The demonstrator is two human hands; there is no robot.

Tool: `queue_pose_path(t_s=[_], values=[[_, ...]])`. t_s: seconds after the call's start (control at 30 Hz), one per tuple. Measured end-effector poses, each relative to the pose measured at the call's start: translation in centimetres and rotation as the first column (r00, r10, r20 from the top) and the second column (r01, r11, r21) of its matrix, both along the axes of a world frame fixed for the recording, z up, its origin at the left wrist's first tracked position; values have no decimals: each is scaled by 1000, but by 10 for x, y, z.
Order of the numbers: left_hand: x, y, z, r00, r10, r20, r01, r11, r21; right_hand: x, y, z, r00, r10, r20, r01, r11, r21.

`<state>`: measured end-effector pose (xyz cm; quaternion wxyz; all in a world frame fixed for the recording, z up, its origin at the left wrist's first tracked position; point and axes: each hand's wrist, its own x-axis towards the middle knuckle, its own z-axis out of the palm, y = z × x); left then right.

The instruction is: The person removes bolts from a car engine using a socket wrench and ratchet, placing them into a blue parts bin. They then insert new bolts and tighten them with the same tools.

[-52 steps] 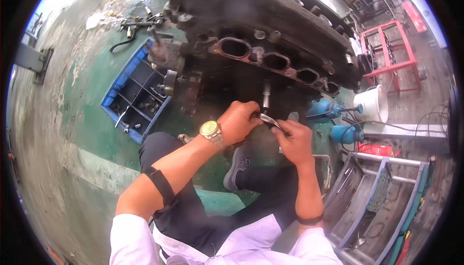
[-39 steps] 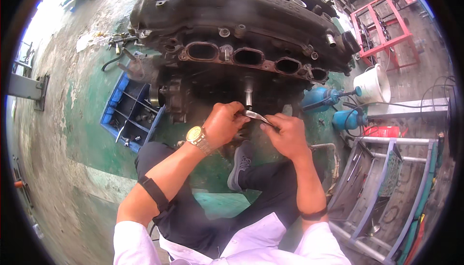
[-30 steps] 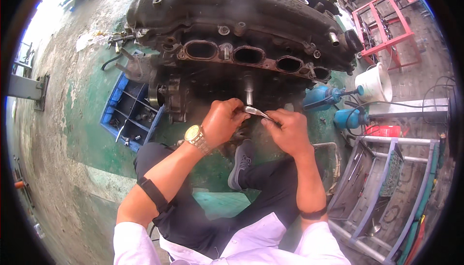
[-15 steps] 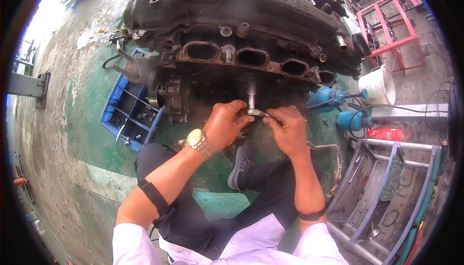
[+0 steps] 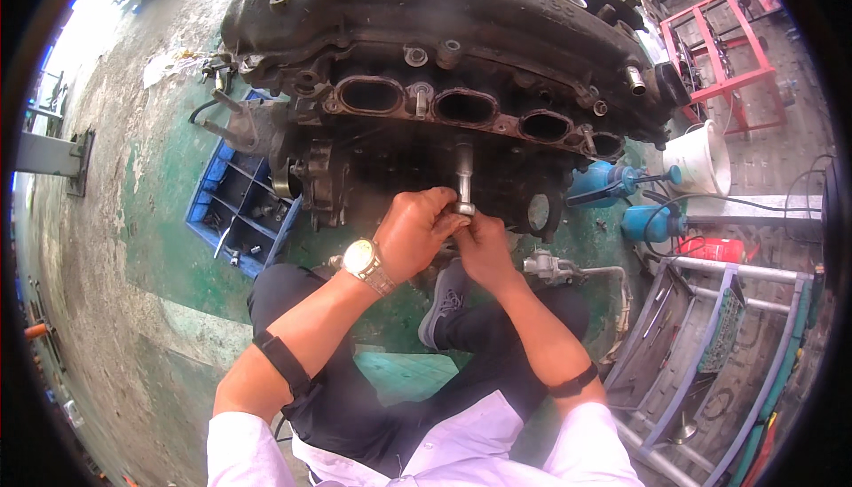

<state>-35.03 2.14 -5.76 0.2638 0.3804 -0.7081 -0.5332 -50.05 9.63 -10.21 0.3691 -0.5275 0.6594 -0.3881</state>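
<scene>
A large dark engine (image 5: 426, 30) stands in front of me, with a row of oval ports along its near side. A shiny ratchet wrench (image 5: 464, 209) sits on a socket extension (image 5: 464, 167) that runs up to the engine's side below the ports. My left hand (image 5: 413, 229), with a watch on the wrist, pinches at the ratchet's head with thumb and fingers. My right hand (image 5: 486, 252) is closed around the ratchet's handle, which it mostly hides. The far end of the extension is lost in shadow.
At left on the floor lies a blue divided tray (image 5: 200, 212) of small parts. To the right are blue jacks (image 5: 652, 221), a white bucket (image 5: 721, 163), a red metal frame (image 5: 723, 65) and a tool cart (image 5: 683, 345). Metal pipework (image 5: 586, 269) lies near my right forearm.
My right hand has swung the ratchet handle leftward and toward me, and now sits close beside my left hand. My left hand has hardly moved. The view has shifted slightly.
</scene>
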Motion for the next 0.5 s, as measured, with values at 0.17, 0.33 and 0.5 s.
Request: queue_pose_path(t_s=[0.17,0.33,0.5], values=[[2,-3,-4,1000,15,20,-9,969,-246,12,-7,-1,980,1,197,-9,999,36],[3,-6,-9,998,-31,47,44,947,-319,9,-12,-1,981,9,194,-24,997,75],[0,-3,-9,999,-12,-32,4,969,-247,1,-10,1,991,45,126,-57,994,92]])
